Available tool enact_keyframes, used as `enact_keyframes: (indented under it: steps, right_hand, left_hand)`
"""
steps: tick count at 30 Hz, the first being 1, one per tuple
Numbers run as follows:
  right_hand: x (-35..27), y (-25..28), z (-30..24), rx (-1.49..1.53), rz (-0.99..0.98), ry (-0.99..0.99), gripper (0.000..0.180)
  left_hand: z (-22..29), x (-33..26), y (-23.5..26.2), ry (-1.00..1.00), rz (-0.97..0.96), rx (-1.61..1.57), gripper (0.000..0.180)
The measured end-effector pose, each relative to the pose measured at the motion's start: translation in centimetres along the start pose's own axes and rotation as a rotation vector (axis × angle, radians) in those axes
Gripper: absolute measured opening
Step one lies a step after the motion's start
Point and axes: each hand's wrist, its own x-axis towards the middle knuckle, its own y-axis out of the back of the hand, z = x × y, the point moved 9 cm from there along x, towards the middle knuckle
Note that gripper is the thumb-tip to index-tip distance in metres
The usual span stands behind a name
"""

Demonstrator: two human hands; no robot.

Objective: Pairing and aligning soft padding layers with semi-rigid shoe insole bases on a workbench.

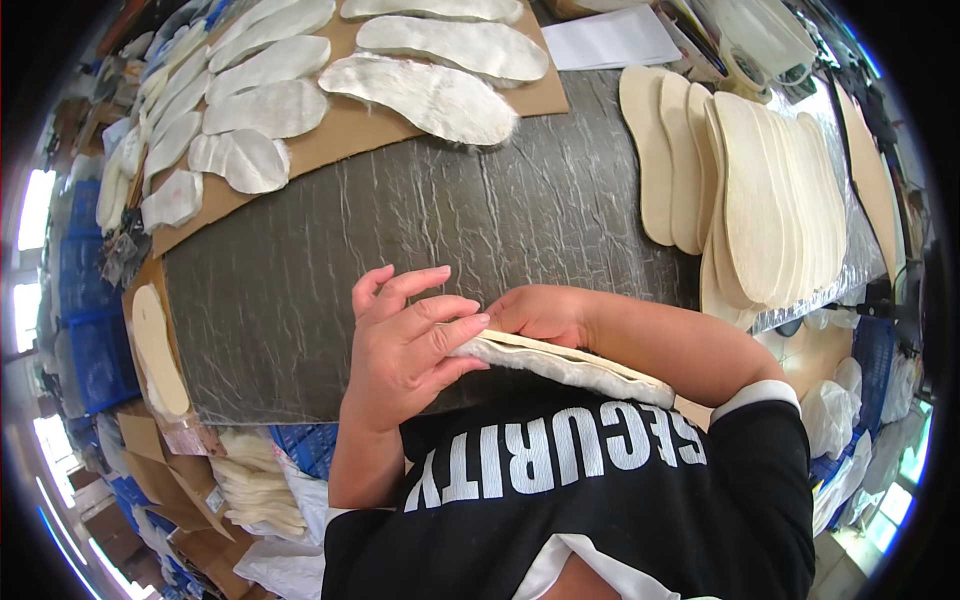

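Note:
Close to my chest, above the table's near edge, is an insole (575,368) seen almost edge-on. It has a cream layer and a fluffy whitish fur layer, with a gap showing between them along part of the edge. My left hand (405,345) pinches its left end between thumb and fingers, while some other fingers stick out. My right hand (540,312) is curled at the far side of the same end, fingertips partly hidden by the insole. The insole's other end reaches below my right forearm.
Several white fur insole pieces (420,97) lie on a cardboard sheet (545,95) at the far left. Cream insoles (770,200) are stacked at the right. One pale insole (158,350) rests at the left edge. White paper (610,40) lies at the back of the dark table (420,220).

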Motion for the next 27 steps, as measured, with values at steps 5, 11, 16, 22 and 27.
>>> enact_keyframes:
  steps: [5, 11, 16, 22, 27]
  right_hand:
    - [0.4, -0.9, 0.3, -0.014, -0.003, -0.009, 0.017]
    - [0.6, -0.8, 0.7, -0.052, -0.017, -0.015, 0.012]
    - [0.3, -1.3, 0.5, -0.237, 0.021, -0.041, 0.015]
    - [-3.6, -0.6, -5.1, -0.695, 0.015, 0.358, 0.04]
    - [-9.5, -4.4, -7.5, -1.447, 0.134, 0.456, 0.034]
  left_hand:
    - [1.7, 0.2, -0.2, -0.021, 0.009, 0.027, 0.036]
    - [1.6, 0.4, -0.7, -0.007, -0.001, 0.065, 0.035]
    - [1.3, 0.4, -0.9, -0.01, -0.011, 0.046, 0.032]
    - [-0.8, -0.8, -1.7, 0.072, -0.052, -0.061, 0.028]
    - [-2.2, -2.1, -2.0, 0.166, -0.037, -0.109, 0.028]
